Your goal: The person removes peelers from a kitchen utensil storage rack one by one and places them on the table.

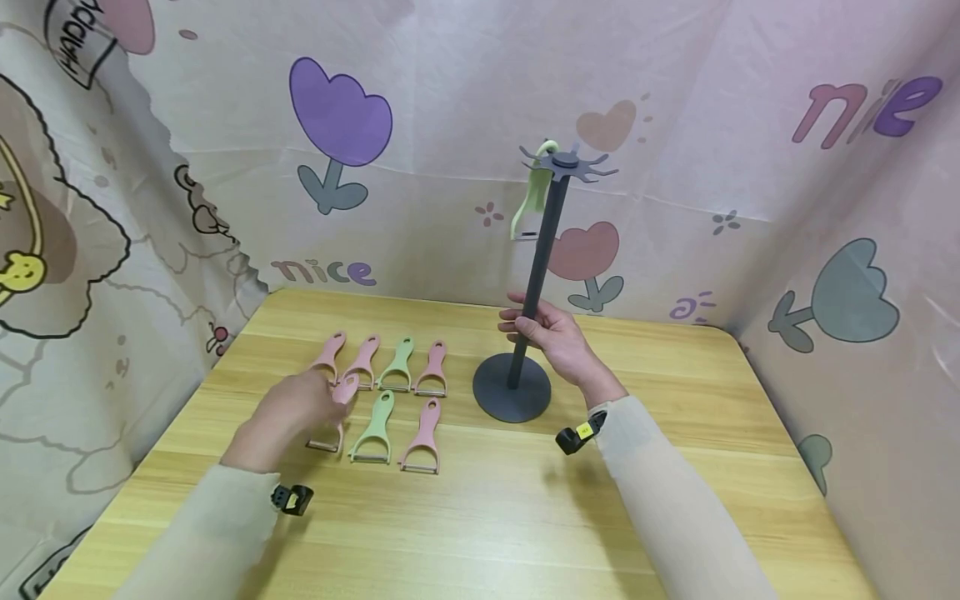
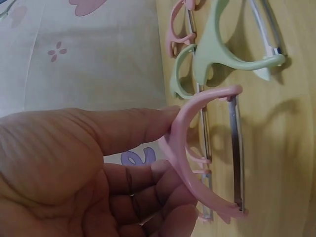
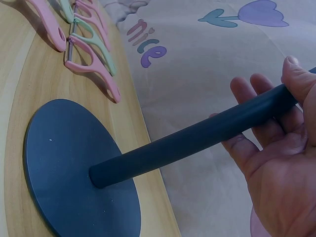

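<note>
My left hand [image 1: 296, 408] pinches a pink peeler [image 2: 185, 143] between thumb and fingers, its blade end facing away from the palm. In the head view that peeler's handle stands raised at the fingertips, at the front left of the group of peelers. My right hand [image 1: 558, 340] holds the dark pole of a hook stand [image 1: 546, 242], thumb on the near side and fingers behind it. The stand's round base [image 3: 74, 168] is on the table. From one hook at the top hangs a green peeler [image 1: 534, 196].
Left of the stand, pink and green peelers lie in two rows on the wooden table [image 1: 495, 517]. Nearest the stand are a front pink peeler [image 1: 426, 429] and a back pink peeler [image 1: 435, 367]. A printed cloth [image 1: 450, 100] hangs behind and at both sides.
</note>
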{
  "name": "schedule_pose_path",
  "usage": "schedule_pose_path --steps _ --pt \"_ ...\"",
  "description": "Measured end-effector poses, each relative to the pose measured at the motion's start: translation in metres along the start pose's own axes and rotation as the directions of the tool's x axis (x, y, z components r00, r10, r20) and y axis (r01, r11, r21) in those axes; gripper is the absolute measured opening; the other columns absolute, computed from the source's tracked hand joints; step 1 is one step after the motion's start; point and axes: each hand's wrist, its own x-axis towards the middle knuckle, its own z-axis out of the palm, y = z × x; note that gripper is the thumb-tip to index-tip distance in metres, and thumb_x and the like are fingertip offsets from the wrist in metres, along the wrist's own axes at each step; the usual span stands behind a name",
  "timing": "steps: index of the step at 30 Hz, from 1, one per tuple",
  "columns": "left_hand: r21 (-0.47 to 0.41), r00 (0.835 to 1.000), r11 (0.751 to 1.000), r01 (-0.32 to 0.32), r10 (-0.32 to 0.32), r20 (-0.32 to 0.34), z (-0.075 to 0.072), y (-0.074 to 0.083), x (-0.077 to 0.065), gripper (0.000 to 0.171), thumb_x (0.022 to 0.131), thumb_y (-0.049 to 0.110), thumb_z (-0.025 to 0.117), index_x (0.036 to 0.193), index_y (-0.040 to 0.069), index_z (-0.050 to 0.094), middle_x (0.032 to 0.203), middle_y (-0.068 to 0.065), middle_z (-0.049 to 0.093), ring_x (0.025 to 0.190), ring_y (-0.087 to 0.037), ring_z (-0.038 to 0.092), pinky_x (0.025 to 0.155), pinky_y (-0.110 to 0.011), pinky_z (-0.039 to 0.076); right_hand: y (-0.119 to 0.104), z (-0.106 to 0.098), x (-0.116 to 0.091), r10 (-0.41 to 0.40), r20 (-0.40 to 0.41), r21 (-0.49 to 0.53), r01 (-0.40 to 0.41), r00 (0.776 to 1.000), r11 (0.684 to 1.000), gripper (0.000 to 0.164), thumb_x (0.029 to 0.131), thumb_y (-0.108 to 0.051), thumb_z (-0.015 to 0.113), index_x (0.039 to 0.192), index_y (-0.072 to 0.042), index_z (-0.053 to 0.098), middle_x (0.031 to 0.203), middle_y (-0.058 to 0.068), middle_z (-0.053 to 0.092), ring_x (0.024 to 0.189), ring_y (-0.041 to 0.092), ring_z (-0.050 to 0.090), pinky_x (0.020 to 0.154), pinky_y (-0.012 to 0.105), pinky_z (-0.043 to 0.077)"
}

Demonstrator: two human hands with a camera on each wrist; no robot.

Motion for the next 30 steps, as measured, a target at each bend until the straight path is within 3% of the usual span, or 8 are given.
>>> schedule_pose_path --steps 3,6,13,20,27,30 --pt "0.005 1.000 1.000 0.018 -0.018 0.015 0.003 -0.002 0.000 0.056 0.098 0.045 0.069 0.127 -0.003 0.067 0.107 -0.023 0.074 0.079 -0.033 0.065 0.074 -0.050 0.055 0.000 0.000 0.000 0.004 -0.001 -0.001 -0.004 1.000 1.000 0.045 0.108 -0.010 0.059 0.153 -0.008 0.052 0.143 0.032 0.059 0.121 0.023 0.072 0.106 0.044 0.055" --pt "-0.012 0.998 0.999 0.047 -0.046 0.034 0.006 -0.003 -0.001 0.039 0.091 0.036 0.078 0.102 -0.001 0.072 0.095 -0.017 0.071 0.074 -0.029 0.061 0.069 -0.044 0.052 0.000 0.000 0.000 0.004 -0.003 -0.004 -0.004 1.000 1.000 0.045 0.108 -0.010 0.059 0.153 -0.008 0.052 0.142 0.031 0.060 0.121 0.024 0.072 0.106 0.045 0.055" --pt "-0.047 0.999 0.998 0.043 -0.043 0.006 0.013 -0.007 0.002 0.043 0.086 0.028 0.082 0.111 -0.005 0.071 0.110 -0.026 0.070 0.078 -0.030 0.060 0.071 -0.043 0.050 0.001 -0.001 0.001 0.000 0.001 -0.001 0.000 1.000 1.000 0.046 0.108 -0.010 0.059 0.153 -0.008 0.052 0.142 0.030 0.061 0.120 0.024 0.072 0.105 0.044 0.055" --pt "-0.050 0.996 0.996 0.078 -0.075 0.057 0.019 -0.011 0.003 0.040 0.091 0.030 0.078 0.104 -0.006 0.070 0.081 -0.016 0.067 0.059 -0.025 0.062 0.054 -0.036 0.049 -0.001 0.000 0.000 -0.004 -0.003 -0.006 0.004 1.000 1.000 0.045 0.108 -0.011 0.059 0.153 -0.008 0.053 0.140 0.027 0.063 0.120 0.023 0.072 0.105 0.044 0.056" --pt "-0.046 0.996 0.996 0.080 -0.077 0.052 0.019 -0.010 0.004 0.045 0.090 0.031 0.079 0.107 -0.009 0.068 0.082 -0.018 0.067 0.059 -0.025 0.060 0.054 -0.034 0.047 0.000 0.000 0.000 -0.002 -0.010 0.001 0.002 1.000 1.000 0.045 0.108 -0.009 0.059 0.153 -0.008 0.053 0.140 0.030 0.062 0.118 0.021 0.073 0.104 0.043 0.056" --pt "-0.045 0.996 0.996 0.080 -0.078 0.049 0.021 -0.010 0.004 0.041 0.091 0.031 0.079 0.102 -0.007 0.068 0.079 -0.015 0.066 0.056 -0.022 0.059 0.053 -0.033 0.046 0.000 0.001 0.000 -0.004 -0.008 -0.003 0.004 1.000 1.000 0.045 0.108 -0.010 0.059 0.153 -0.008 0.053 0.140 0.029 0.063 0.119 0.022 0.073 0.105 0.045 0.056"
